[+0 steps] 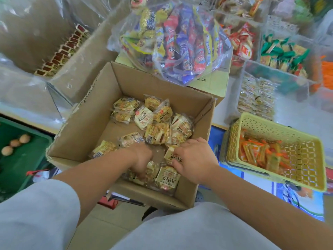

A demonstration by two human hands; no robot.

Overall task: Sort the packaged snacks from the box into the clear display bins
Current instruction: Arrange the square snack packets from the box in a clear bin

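At the left edge of the frame sits a green crate [27, 159] with a few round, pale brown things [15, 143] in it, perhaps buns; the view there is too soft to be sure. In the upper left is a plastic-lined carton [86, 51] holding a row of dark red packs [61, 53].

The open cardboard box [86, 127] fills the centre. The snack packets [158, 130], yellow and white, lie loose on its floor. Both hands are down in its near end. The left hand [142, 157] has its fingers curled down among the packets, and I cannot tell whether it holds one. The right hand [196, 159], just beside it, grips one of the snack packets by its edge.

Above the box, a clear bag [180, 38] of bright wrapped snacks rests on a pale carton. In the upper right of the frame stand the clear bins [255, 67], with red, green and yellow packs inside. Below them, at the right, a yellow basket [306, 159] holds orange packs [259, 152].
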